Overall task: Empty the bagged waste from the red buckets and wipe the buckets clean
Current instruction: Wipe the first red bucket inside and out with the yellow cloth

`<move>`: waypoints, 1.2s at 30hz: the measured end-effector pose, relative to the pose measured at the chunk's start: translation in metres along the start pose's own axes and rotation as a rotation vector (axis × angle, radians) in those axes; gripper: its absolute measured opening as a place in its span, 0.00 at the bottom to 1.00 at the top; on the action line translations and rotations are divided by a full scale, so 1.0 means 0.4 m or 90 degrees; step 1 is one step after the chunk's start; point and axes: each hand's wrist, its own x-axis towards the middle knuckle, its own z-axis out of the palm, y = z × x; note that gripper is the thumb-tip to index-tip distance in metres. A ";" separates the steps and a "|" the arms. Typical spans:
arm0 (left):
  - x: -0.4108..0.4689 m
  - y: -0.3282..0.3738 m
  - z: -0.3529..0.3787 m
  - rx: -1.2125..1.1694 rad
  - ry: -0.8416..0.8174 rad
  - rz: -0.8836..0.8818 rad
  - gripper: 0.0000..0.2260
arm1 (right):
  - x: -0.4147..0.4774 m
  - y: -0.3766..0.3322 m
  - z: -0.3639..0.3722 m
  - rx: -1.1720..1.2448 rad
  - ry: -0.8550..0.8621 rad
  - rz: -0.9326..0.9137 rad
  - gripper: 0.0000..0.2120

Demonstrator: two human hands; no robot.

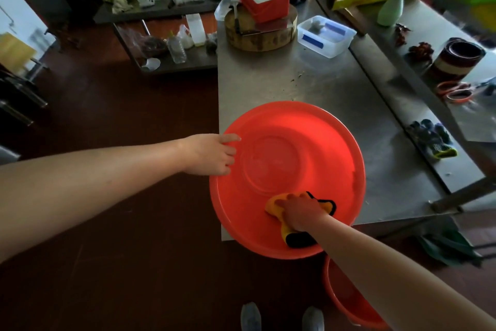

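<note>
now the left hands-side comes first: the left hand [212,154] rests on the red bucket [308,148] at about nine o'clock on its rim, fingers loose and laid on the plastic, steadying it rather than clenching it. the right hand [300,212] is at about six o'clock, palm down, fingers spread and pressing a yellow and black cloth [273,203] against the sloping wall; the cloth's tail trails out under the wrist.

the bucket is wide and shallow and sits on the near left corner of the steel worktop [322,83], its left and near edges hanging past the corner. whether it stands upright or upside down i cannot tell. no bagged waste shows in it.

by my judgement it is light, thin, slightly flexible plastic, smooth and likely slick when damp, so it would skate or tip off the corner under a hard wipe. the rolled rim is the place to hold, opposite the wiping hand.

a second red bucket [346,301] stands on the floor at five o'clock, partly hidden by the right arm. dark gloves [434,142] lie at three o'clock, and a round chopping block [257,35] at twelve.
</note>
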 end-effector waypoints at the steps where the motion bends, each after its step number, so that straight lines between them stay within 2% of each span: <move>1: 0.006 0.010 -0.002 0.006 -0.007 -0.016 0.13 | 0.003 -0.004 0.004 0.013 0.003 -0.001 0.24; 4: 0.027 0.057 -0.012 0.020 -0.013 -0.059 0.14 | 0.009 -0.012 0.024 0.032 0.000 -0.008 0.24; 8: 0.030 0.099 -0.015 0.010 -0.016 -0.043 0.12 | 0.012 0.005 0.038 0.021 0.001 -0.006 0.25; 11: 0.016 0.086 -0.006 0.000 -0.034 -0.061 0.13 | 0.009 0.014 0.034 0.042 -0.003 -0.049 0.26; 14: 0.017 0.064 -0.010 -0.005 -0.058 -0.077 0.14 | -0.012 0.002 0.026 0.041 -0.052 -0.088 0.23; 15: 0.021 0.057 -0.013 -0.008 -0.063 -0.081 0.14 | -0.023 -0.002 0.021 0.030 -0.074 -0.094 0.26; 18: 0.036 0.032 -0.020 -0.010 -0.070 -0.099 0.15 | -0.082 -0.004 -0.010 0.019 -0.110 -0.090 0.48; 20: 0.042 0.018 -0.024 -0.012 -0.079 -0.106 0.15 | -0.124 0.006 -0.024 0.001 -0.109 -0.110 0.54; 22: 0.047 0.008 -0.026 -0.003 -0.092 -0.108 0.16 | -0.161 0.017 -0.027 -0.039 -0.109 -0.135 0.55; 24: 0.052 0.000 -0.026 0.004 -0.095 -0.108 0.16 | -0.183 0.020 -0.022 -0.103 -0.088 -0.159 0.55; 28: 0.057 -0.010 -0.027 0.007 -0.083 -0.112 0.17 | -0.203 0.002 0.018 -0.215 0.053 -0.150 0.44; 33: 0.061 0.052 -0.026 -0.029 -0.113 -0.174 0.17 | -0.205 0.015 0.033 -0.196 0.120 -0.159 0.39; 36: 0.071 0.159 -0.034 -0.114 -0.094 -0.189 0.26 | -0.197 0.031 0.022 -0.156 0.152 -0.149 0.38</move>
